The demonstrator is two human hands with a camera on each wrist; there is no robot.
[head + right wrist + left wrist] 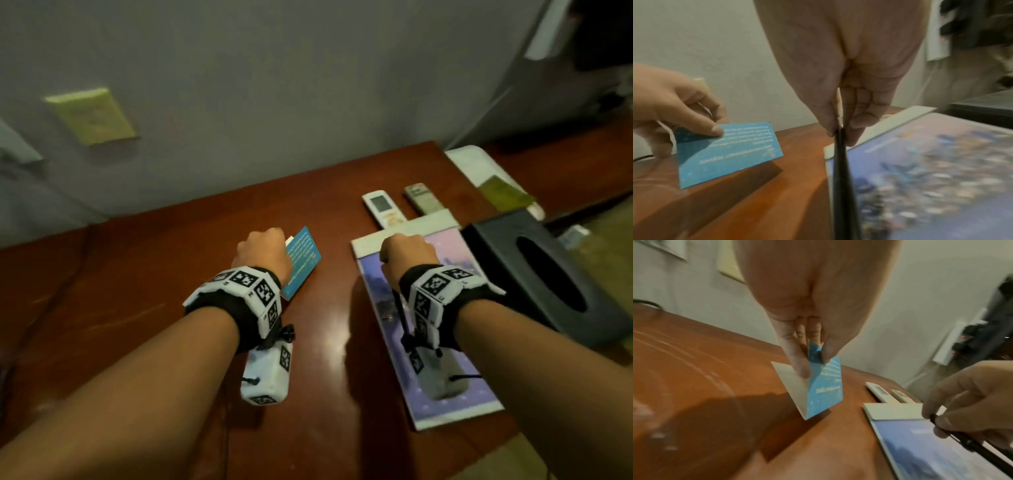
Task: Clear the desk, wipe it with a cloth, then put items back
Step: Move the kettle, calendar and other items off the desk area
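1. The reddish-brown glossy wooden desk (325,342) fills the lower half of the head view.
2. A large flat pad with a purple-blue city picture and a white border (376,294) lies flat on the desk, right of centre.
3. The right hand (406,251) hovers over the pad's upper end. Its thumb and curled fingers pinch one end of a slim black pen (841,162), which runs back under the wrist.
4. The left hand (262,255), left of centre, pinches a folded blue card with a white inner face (303,260) between thumb and fingers. The card is tilted above its own shadow; whether its lower corner touches the desk I cannot tell.
5. At right, just beside the pad, stands a black rectangular tissue box (496,246). Its oval top slot is dark, so the contents are hidden.
6. Above the pad lie a white remote with a screen (382,205) and a grey remote (423,198), side by side, their near ends under the pad's border.
7. At upper right a white flat object (476,161) carries a yellow-green packet (503,193).
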